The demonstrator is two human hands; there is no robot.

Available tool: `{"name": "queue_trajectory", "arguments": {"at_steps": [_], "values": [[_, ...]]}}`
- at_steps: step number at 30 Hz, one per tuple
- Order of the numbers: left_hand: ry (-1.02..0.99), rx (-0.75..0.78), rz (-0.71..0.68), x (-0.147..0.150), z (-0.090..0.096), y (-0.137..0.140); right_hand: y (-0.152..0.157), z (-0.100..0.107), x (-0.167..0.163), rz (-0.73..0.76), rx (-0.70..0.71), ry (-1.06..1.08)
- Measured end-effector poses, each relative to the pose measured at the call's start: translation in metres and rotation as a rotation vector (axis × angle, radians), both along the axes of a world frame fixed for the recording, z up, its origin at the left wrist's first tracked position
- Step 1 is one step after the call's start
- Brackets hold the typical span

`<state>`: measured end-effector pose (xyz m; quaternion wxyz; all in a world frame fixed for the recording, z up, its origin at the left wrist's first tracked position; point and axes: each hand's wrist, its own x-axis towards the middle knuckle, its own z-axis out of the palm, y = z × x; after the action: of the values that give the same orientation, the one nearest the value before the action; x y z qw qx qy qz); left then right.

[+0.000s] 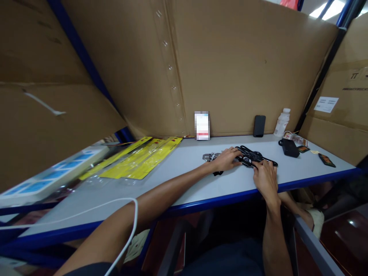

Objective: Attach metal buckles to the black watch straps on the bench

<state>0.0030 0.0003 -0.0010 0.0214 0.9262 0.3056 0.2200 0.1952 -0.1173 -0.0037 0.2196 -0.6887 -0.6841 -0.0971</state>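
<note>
A cluster of black items with looped, handle-like parts (250, 155) lies on the grey table; their exact kind is hard to make out. My left hand (228, 159) reaches in from the left, its bent fingers closed on the left end of the cluster. At the near right side of it, my right hand (265, 177) has its fingers curled onto the black parts. Beside and partly behind my left hand are grey metal pieces (209, 157), with a small black piece (218, 173) under the wrist.
Yellow-carded clear packages (156, 161) and a white box with blue labels (54, 174) lie left. Along the back stand a lit screen (202, 125), a black phone (259, 126) and a bottle (281, 122). A black case (289, 148) sits right; a white cable (135, 214) crosses my left arm.
</note>
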Motion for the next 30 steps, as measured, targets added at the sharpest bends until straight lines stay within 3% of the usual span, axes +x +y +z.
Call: {"name": "queue_trajectory", "arguments": {"at_steps": [7, 17, 30], "values": [[0.120, 0.084, 0.040, 0.009, 0.006, -0.010, -0.002, 0.004, -0.001, 0.026, -0.031, 0.003], [-0.044, -0.040, -0.098, -0.006, 0.002, 0.002, -0.002, 0.005, -0.002, 0.023, -0.051, -0.012], [-0.064, 0.001, -0.034, 0.002, 0.000, -0.005, 0.001, 0.003, 0.000, 0.020, 0.005, 0.060]]}}
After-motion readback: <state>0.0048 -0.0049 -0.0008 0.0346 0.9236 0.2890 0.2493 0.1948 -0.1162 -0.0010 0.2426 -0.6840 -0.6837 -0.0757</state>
